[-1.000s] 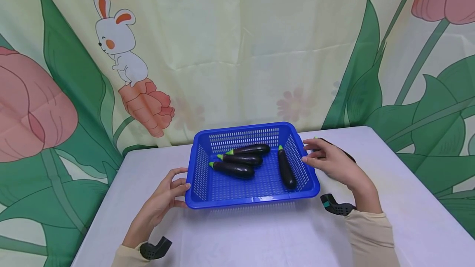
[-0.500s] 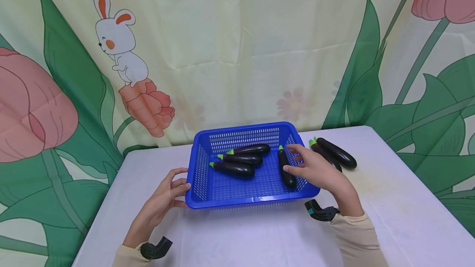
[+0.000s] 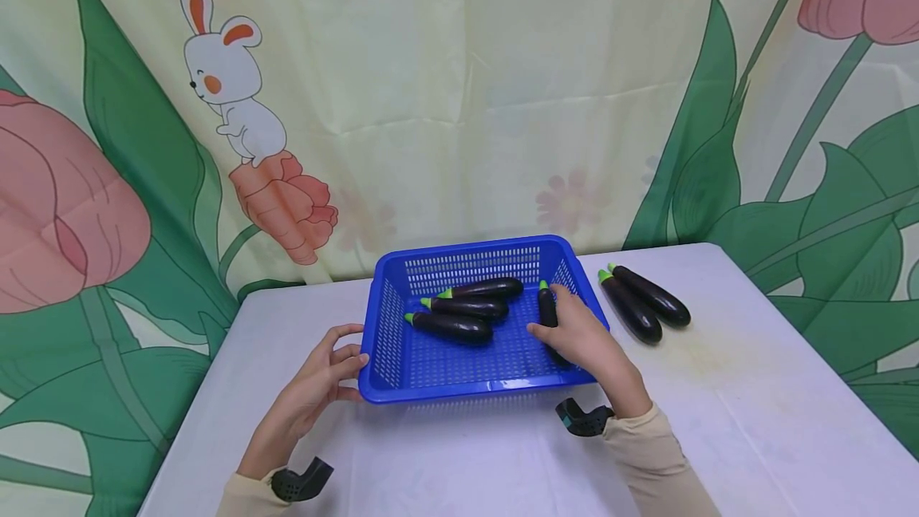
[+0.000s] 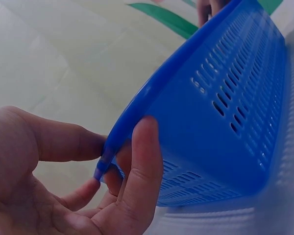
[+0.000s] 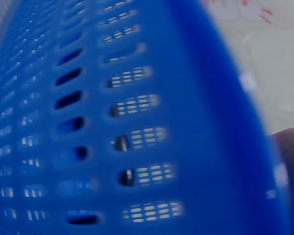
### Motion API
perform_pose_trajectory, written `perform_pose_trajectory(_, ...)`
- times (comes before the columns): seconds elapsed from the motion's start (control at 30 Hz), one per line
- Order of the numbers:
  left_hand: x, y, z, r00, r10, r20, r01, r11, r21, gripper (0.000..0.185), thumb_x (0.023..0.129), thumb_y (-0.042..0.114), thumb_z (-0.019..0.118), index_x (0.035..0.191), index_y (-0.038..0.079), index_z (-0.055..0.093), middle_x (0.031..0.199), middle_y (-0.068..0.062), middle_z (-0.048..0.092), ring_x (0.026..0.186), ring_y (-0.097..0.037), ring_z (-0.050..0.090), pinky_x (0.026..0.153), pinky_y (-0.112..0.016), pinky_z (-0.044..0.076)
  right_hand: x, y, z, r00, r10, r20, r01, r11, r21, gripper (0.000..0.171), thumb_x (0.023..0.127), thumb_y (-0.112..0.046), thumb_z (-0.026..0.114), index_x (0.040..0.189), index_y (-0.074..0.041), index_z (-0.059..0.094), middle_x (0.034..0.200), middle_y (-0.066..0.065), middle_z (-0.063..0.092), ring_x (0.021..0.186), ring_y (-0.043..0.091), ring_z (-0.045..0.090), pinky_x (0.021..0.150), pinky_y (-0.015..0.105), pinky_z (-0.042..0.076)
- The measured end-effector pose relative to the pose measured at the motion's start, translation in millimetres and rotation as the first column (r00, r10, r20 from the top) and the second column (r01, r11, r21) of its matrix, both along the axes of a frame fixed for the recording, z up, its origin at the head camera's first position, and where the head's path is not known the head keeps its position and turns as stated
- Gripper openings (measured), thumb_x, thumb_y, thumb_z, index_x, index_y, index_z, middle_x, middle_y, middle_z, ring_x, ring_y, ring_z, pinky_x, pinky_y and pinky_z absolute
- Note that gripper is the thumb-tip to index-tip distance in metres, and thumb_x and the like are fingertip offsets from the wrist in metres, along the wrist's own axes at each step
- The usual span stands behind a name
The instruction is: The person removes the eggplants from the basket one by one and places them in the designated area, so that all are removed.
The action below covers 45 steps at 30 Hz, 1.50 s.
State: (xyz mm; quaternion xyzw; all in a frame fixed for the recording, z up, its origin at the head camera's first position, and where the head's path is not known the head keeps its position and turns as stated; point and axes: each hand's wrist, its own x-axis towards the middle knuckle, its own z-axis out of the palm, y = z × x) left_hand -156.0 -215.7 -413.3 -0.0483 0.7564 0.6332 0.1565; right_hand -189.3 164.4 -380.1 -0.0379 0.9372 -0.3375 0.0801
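Observation:
A blue slotted basket [image 3: 474,250] stands mid-table. My left hand [image 3: 323,377] pinches its near left corner, thumb over the rim and fingers on the outer wall, as the left wrist view shows: left hand [image 4: 88,186], basket [image 4: 225,122]. My right hand [image 3: 577,337] reaches over the right rim and curls round a dark purple eggplant [image 3: 548,305] lying along the basket's right side; only its green tip and far end show. Three more eggplants [image 3: 459,309] lie side by side in the basket's left half. The right wrist view is filled by the blurred basket wall [image 5: 137,122].
Two eggplants [image 3: 642,305] lie together on the white table [image 3: 754,405] just right of the basket. A printed curtain with a rabbit and tulips hangs close behind the table's far edge. The table's edges fall off at left and right.
My right hand has moved left from the two eggplants on the table, over the basket's right rim, down onto the eggplant inside. The left hand and basket stay put.

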Motion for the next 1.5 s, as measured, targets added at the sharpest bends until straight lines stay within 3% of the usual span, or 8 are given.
perform_pose_trajectory(0.37,-0.6,-1,-0.3,1.000,0.002,0.001,-0.002,1.000,0.003,0.069,0.104,0.022,0.064,0.158,0.011,0.022,0.121,-0.012,0.068,0.098,-0.021,0.075,0.078,-0.038,0.065,0.4,-12,-9.4,1.000,-0.019,0.008,0.018,0.996,0.092,0.084,0.099,-0.025,0.070,0.158,0.013,0.025,0.156,0.044,0.035,0.147,0.058,0.037,0.119,0.069,0.035)
perform_pose_trajectory(0.63,-0.1,-2,-0.8,1.000,-0.006,0.006,0.006,1.000,0.008,0.071,0.104,0.023,0.064,0.159,0.011,0.021,0.122,-0.013,0.067,0.098,-0.021,0.075,0.079,-0.038,0.065,1.5,-17,-16.2,0.998,-0.014,0.065,0.006,0.991,0.134,0.085,0.099,-0.023,0.071,0.157,0.016,0.022,0.157,0.042,0.035,0.148,0.058,0.035,0.121,0.068,0.032)
perform_pose_trajectory(0.73,-0.3,-2,-0.7,1.000,-0.008,0.003,0.008,1.000,0.008,0.071,0.103,0.023,0.064,0.159,0.011,0.021,0.122,-0.013,0.067,0.099,-0.021,0.075,0.079,-0.038,0.065,1.6,-16,-18.1,0.997,-0.015,0.074,0.006,0.993,0.119,0.084,0.098,-0.022,0.072,0.156,0.016,0.024,0.157,0.041,0.036,0.147,0.056,0.039,0.120,0.068,0.034)
perform_pose_trajectory(0.9,-0.7,-2,-1.4,1.000,-0.007,0.001,0.007,1.000,0.006,0.071,0.103,0.022,0.064,0.159,0.011,0.021,0.122,-0.013,0.068,0.098,-0.022,0.075,0.079,-0.038,0.065,0.0,-14,-20.7,0.992,0.007,0.129,-0.020,0.995,0.103,0.083,0.097,-0.022,0.073,0.154,0.016,0.027,0.148,0.040,0.048,0.127,0.048,0.056,0.113,0.065,0.044)
perform_pose_trajectory(1.1,0.0,-2,-3.0,1.000,0.001,0.016,-0.001,1.000,0.009,0.071,0.103,0.023,0.065,0.159,0.012,0.022,0.122,-0.012,0.068,0.099,-0.022,0.074,0.081,-0.039,0.065,-2.4,-13,-22.4,0.973,0.014,0.229,-0.034,0.996,0.082,0.089,0.097,-0.026,0.073,0.159,0.013,0.021,0.150,0.038,0.046,0.124,0.045,0.054,0.113,0.064,0.044)
perform_pose_trajectory(1.5,-0.7,-2,-2.1,1.000,-0.013,0.002,0.013,1.000,0.013,0.071,0.103,0.023,0.064,0.159,0.011,0.021,0.120,-0.011,0.069,0.096,-0.021,0.075,0.078,-0.037,0.065,-3.3,-9,-19.7,0.974,0.077,0.211,-0.079,0.997,0.001,0.083,0.096,-0.023,0.073,0.157,0.009,0.028,0.136,0.031,0.059,0.118,0.039,0.059,0.107,0.058,0.048)
